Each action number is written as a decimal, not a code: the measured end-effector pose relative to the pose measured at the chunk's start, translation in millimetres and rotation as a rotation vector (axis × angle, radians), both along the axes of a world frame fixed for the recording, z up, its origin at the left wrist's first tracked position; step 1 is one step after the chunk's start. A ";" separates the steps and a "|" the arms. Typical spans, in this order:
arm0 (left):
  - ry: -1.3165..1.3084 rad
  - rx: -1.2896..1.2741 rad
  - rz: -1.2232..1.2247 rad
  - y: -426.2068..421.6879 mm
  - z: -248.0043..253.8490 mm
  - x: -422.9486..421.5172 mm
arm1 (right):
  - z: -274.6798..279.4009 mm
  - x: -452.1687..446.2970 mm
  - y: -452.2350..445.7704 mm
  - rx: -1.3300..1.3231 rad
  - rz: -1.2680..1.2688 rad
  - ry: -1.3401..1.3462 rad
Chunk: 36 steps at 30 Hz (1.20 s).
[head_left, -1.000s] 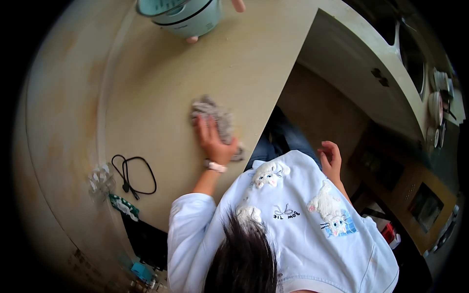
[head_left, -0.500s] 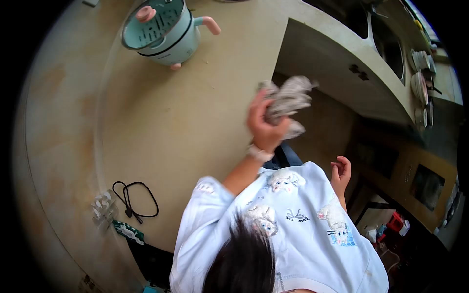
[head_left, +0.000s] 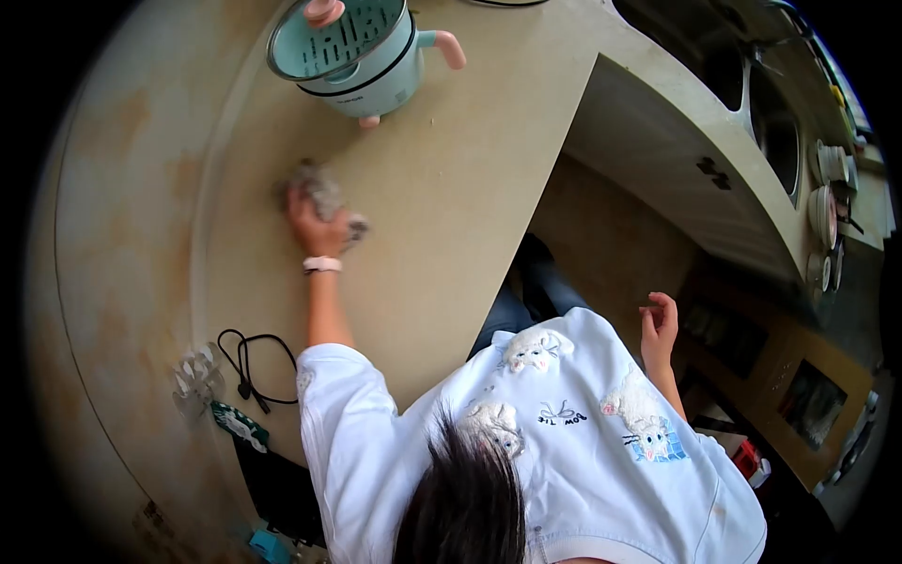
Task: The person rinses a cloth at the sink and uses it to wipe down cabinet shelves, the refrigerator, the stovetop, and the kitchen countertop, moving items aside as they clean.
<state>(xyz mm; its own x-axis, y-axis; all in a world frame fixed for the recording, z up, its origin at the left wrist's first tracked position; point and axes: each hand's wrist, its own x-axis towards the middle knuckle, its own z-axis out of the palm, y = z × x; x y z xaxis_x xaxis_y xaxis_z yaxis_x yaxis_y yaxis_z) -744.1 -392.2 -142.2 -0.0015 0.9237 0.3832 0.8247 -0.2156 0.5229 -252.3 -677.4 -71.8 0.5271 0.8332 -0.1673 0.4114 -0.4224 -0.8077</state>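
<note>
My left hand [head_left: 315, 227] is out over the beige countertop [head_left: 404, 282], fingers closed on a crumpled grey-brown cloth [head_left: 326, 193] that is pressed to the surface. Motion blurs both the cloth and the fingers. A pale band circles that wrist. Beyond the hand stands a mint-green electric pot [head_left: 376, 80] with a pink handle and a glass lid with a pink knob. My right hand [head_left: 660, 324] hangs in the air by my side, its fingers loosely bent and nothing in them.
A black power cord [head_left: 246, 371] lies coiled at the left, near a green-and-white packet [head_left: 240, 425]. Small crumbs dot the counter. A sink [head_left: 775, 132] and stacked white dishes [head_left: 825, 211] are at the right. The counter edge turns a corner before me.
My left hand has swung left with the cloth, from above the counter's edge down onto its surface. The view has shifted slightly; my right hand stays at my side.
</note>
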 end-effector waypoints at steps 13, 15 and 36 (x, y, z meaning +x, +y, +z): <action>-0.388 -0.312 -0.456 -50.4 43.9 321.4 | 28.1 52.7 109.0 0.333 0.164 0.218; -0.756 -0.279 -0.368 -62.5 48.8 318.4 | 32.2 53.5 135.3 0.348 0.217 0.225; 0.304 -0.200 0.987 -120.0 8.2 22.8 | 3.6 0.9 152.9 0.171 0.423 0.283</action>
<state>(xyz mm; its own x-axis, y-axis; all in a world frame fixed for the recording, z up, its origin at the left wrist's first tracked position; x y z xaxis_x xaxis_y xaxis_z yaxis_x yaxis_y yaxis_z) -721.3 -512.2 -134.0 -0.7173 0.6113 0.3344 0.6898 0.6909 0.2166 -251.5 -524.5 -68.2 0.0937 0.9908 -0.0978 0.2730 -0.1200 -0.9545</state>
